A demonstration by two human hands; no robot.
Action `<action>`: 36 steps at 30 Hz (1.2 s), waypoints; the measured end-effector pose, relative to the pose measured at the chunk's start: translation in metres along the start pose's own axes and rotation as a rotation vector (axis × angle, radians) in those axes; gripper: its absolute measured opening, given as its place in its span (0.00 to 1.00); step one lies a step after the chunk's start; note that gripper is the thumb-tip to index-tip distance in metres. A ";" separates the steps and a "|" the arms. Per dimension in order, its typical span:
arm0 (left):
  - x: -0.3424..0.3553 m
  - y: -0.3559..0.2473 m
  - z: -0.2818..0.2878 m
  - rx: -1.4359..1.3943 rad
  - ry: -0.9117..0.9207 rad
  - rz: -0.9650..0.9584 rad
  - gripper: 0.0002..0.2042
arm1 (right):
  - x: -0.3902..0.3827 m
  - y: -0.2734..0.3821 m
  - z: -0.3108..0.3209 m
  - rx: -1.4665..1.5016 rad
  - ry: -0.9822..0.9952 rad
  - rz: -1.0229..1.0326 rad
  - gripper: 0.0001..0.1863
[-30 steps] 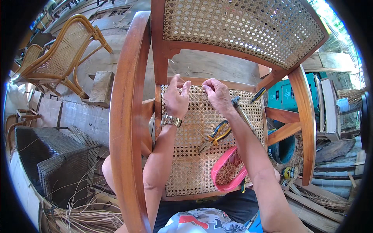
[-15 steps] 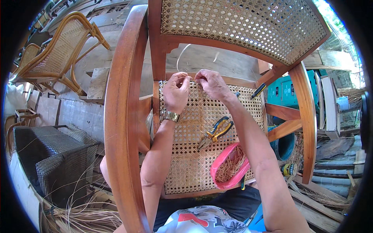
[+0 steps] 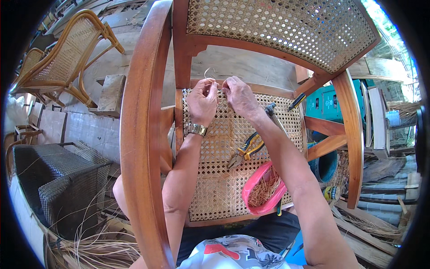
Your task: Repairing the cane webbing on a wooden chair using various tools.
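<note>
Over the back edge of the woven cane seat (image 3: 210,197), my left hand (image 3: 201,104) pinches a thin pale cane strand (image 3: 207,73) that curls up beyond the fingertips. Close beside it, my right hand (image 3: 242,98) has its thumb and fingers drawn together; whatever lies between them is too small to make out. Combination pliers (image 3: 245,151) with yellow and dark handles rest on the seat under my right forearm. A hammer (image 3: 271,109) lies partly hidden by that forearm. Nearer me, a pink container (image 3: 281,192) holds many small wooden pegs (image 3: 264,193).
The chair's wooden armrests (image 3: 142,130) rise on both sides, with its cane back (image 3: 277,27) ahead. A yellow-and-black handled tool (image 3: 297,102) sits at the seat's right back corner. Teal crates (image 3: 324,105) stand to the right; a dark woven chair (image 3: 67,193) and cane bundles (image 3: 98,249) are left.
Both hands have shifted slightly, and the strand's loop above the left fingers has become shorter. The right forearm has moved a little, baring more of the hammer.
</note>
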State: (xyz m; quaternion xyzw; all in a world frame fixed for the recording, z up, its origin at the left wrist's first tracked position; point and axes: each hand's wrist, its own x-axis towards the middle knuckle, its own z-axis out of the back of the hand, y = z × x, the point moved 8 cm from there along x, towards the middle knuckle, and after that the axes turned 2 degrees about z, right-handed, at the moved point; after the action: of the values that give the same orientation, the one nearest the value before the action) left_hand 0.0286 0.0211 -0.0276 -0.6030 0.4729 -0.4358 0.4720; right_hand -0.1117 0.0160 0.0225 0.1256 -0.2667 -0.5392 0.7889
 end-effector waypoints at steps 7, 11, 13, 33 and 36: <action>-0.004 -0.016 0.011 0.227 -0.143 -0.217 0.05 | 0.003 0.007 0.002 -0.018 -0.007 0.045 0.03; -0.007 -0.033 0.018 0.442 -0.271 -0.395 0.06 | 0.008 0.008 0.000 0.007 0.077 0.089 0.02; -0.006 -0.033 0.020 0.403 -0.272 -0.379 0.06 | 0.010 0.005 0.002 0.058 0.077 0.080 0.03; -0.004 -0.026 0.020 0.230 -0.223 -0.230 0.06 | 0.003 0.010 -0.006 -0.141 0.031 -0.033 0.06; -0.003 -0.024 0.022 0.311 -0.225 -0.176 0.06 | 0.006 0.007 -0.004 -0.117 0.080 -0.053 0.07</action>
State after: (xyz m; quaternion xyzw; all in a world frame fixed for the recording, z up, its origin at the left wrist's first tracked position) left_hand 0.0529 0.0300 -0.0077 -0.6068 0.2895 -0.4729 0.5694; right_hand -0.1022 0.0124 0.0243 0.1077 -0.1995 -0.5693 0.7903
